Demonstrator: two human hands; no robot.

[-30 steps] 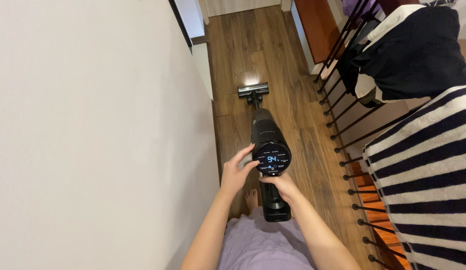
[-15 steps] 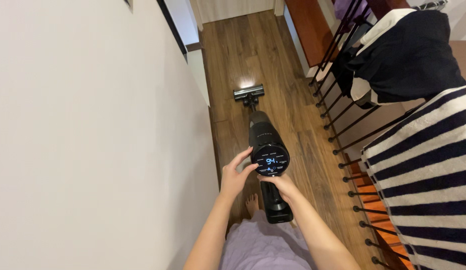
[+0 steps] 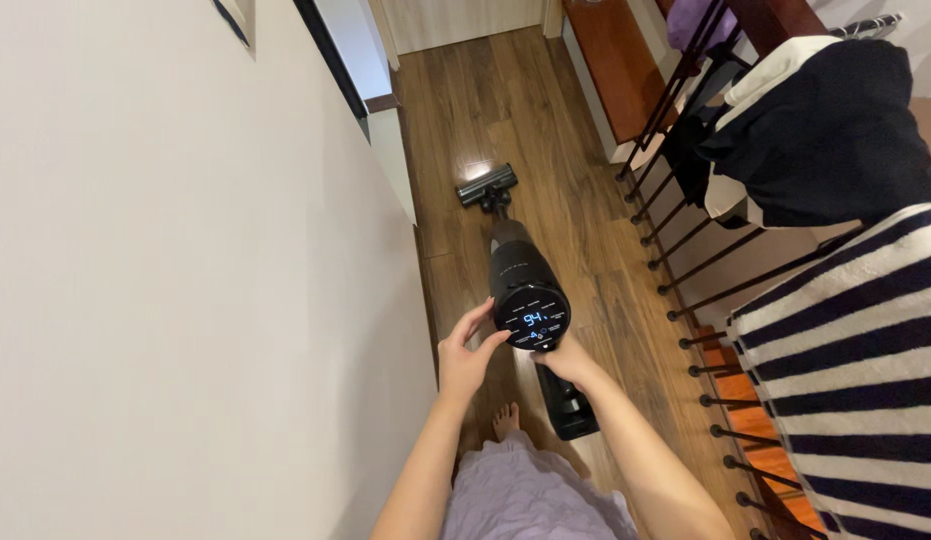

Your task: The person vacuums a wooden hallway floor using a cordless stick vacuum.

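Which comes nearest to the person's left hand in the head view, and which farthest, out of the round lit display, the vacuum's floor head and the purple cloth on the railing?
From the left hand:
1. Round lit display, just to the hand's right, fingertips at its rim.
2. Floor head, ahead on the wooden floor, near the wall.
3. Purple cloth, far ahead on the right, on the railing.

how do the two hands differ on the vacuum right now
The left hand is open, fingers spread, fingertips at the left edge of the vacuum's round lit display. The right hand sits under the display, wrapped round the handle and carrying the black stick vacuum. The left hand shows nearly whole; the right is partly hidden behind the vacuum body. Both are bare and meet at the display end.
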